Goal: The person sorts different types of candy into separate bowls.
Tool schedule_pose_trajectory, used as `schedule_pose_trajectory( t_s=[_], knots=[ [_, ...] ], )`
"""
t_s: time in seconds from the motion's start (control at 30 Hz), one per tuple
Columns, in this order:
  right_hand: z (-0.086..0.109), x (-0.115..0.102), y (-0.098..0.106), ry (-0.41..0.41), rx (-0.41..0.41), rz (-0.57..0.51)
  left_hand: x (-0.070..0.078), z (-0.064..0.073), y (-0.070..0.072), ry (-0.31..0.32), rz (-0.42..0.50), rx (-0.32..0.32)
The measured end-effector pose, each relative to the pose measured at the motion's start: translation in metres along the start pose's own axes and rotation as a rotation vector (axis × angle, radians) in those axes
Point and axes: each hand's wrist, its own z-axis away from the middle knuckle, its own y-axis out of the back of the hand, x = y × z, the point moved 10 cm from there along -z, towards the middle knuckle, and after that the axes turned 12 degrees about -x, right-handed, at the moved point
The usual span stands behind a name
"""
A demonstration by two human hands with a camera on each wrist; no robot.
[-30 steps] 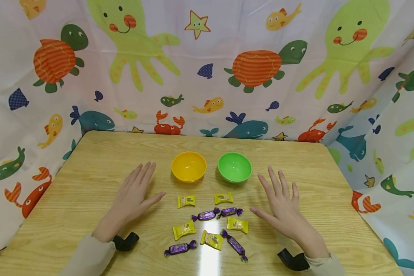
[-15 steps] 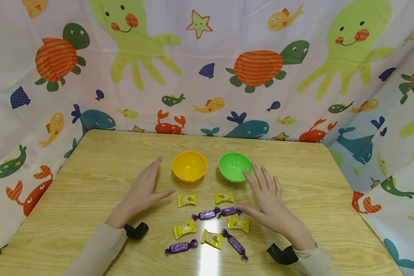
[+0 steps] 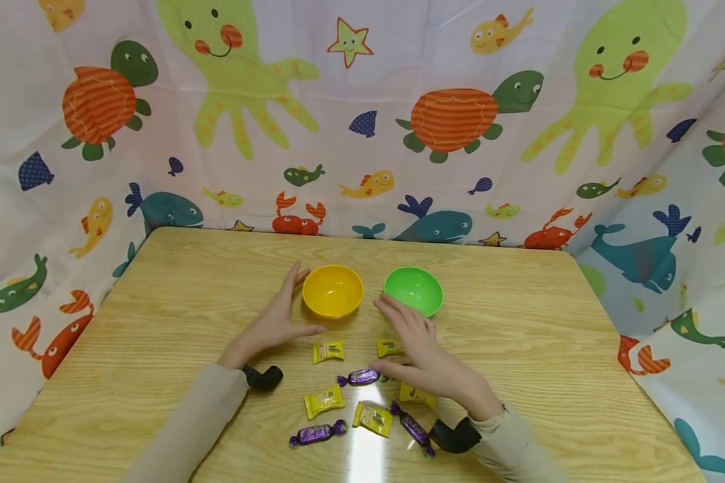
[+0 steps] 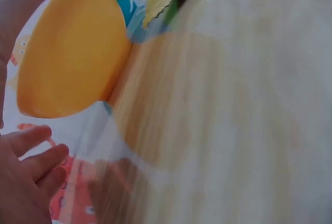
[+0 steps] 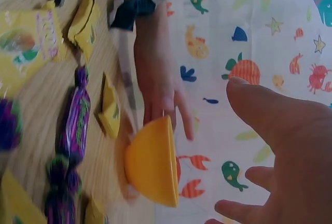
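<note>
My left hand [image 3: 272,322] is beside the orange bowl [image 3: 332,292], thumb and fingers spread about its left side. In the left wrist view a gap shows between several fingers [image 4: 39,156] and the bowl [image 4: 78,53]; whether the index finger touches it I cannot tell. My right hand [image 3: 425,359] hovers over the candies with its fingers extended, fingertips at the near left rim of the green bowl [image 3: 419,288]. It holds nothing and partly covers a yellow candy [image 3: 389,347] and a purple twist-wrapped candy. Both bowls look empty.
Several yellow-wrapped candies [image 3: 323,401] and purple twist-wrapped candies [image 3: 314,435] lie scattered on the wooden table [image 3: 127,376] in front of the bowls. A curtain [image 3: 314,80] printed with sea animals hangs behind the table and along its sides.
Both hands have moved inward: the left hand to the right, up to the orange bowl, the right hand to the left, over the candies and past the green bowl's near side. Bowls and candies have stayed put.
</note>
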Motion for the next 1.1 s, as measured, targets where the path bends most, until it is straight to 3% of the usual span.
schedule_pose_trajectory(
  t_s=[0.17, 0.33, 0.6, 0.83, 1.1],
  knots=[
    [-0.016, -0.005, -0.017, 0.016, -0.083, -0.054, -0.005, -0.016, -0.004, -0.063, 0.156, -0.005],
    [-0.033, -0.007, -0.032, 0.033, -0.152, -0.077, -0.009, -0.028, -0.006, -0.119, 0.245, -0.027],
    [-0.055, -0.004, -0.045, 0.032, -0.16, -0.056, -0.015, -0.033, -0.012, -0.07, 0.258, -0.053],
    [-0.061, 0.002, -0.055, 0.005, -0.137, -0.086, -0.014, -0.035, -0.015, -0.103, 0.275, -0.055],
    [-0.066, 0.004, -0.061, -0.022, -0.096, -0.073, -0.016, -0.032, -0.015, -0.094, 0.297, -0.067]
  ],
)
